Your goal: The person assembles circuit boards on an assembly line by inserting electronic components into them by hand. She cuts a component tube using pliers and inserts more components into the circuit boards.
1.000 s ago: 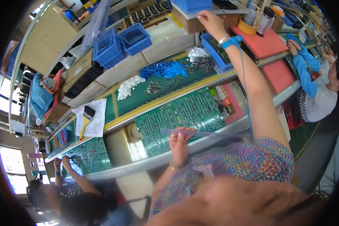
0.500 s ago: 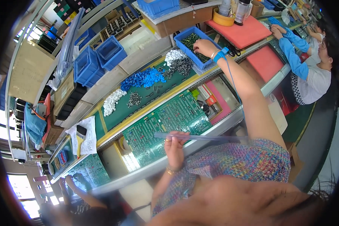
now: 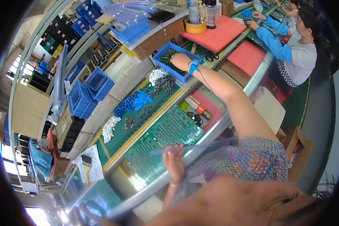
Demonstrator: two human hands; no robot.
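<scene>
My left hand is closed round a long clear plastic tube, which slants across the near edge of a green circuit board. The tube's right end reaches my patterned knit top. My right hand, with a blue wrist strap and cord, reaches into a blue bin of small dark green parts. Its fingers are bent down and bunched among the parts, and the fingertips are hidden. Beside the bin lie piles of white parts and dark grey parts.
Blue parts and another white pile lie along the green bench strip. Blue bins stand at the left. A brush rests on paper. A red pad carries bottles. A co-worker in blue sleeves sits at the right.
The whole view has turned, shifting the bench and bins leftward. My right hand stays in the blue bin, and my left hand still grips the clear tube.
</scene>
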